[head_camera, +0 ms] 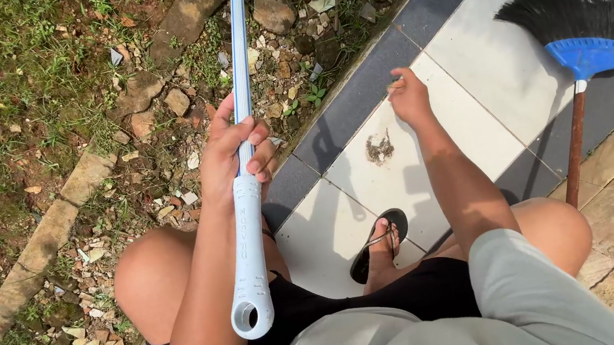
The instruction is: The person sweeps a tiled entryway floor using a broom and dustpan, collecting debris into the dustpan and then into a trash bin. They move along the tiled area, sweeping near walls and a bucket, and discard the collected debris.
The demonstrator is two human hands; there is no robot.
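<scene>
A person crouched at the edge of a tiled floor (467,51), the left hand (237,152) wrapped around a pale blue pole (250,197), fingers pressed together on the shaft just above its thicker white end. Below that grip the end, with its hanging hole, pointed back toward the person's lap; above it the shaft ran up over stones (274,7) and grass (2,88) and out of the top of the view, so the tool's head could not be seen. Held that way, the pole stayed upright while the other hand was busy.

The right hand (409,96) reached to the floor, fingertips drawn together, apparently pinching something small, though the view was too coarse to tell what. Just below that grip lay a small patch of dirt (380,148). Well to its right a broom (585,50) with black bristles, a blue head and a brown handle lay on the tiles. A foot in a black sandal (379,244) braced the crouch.
</scene>
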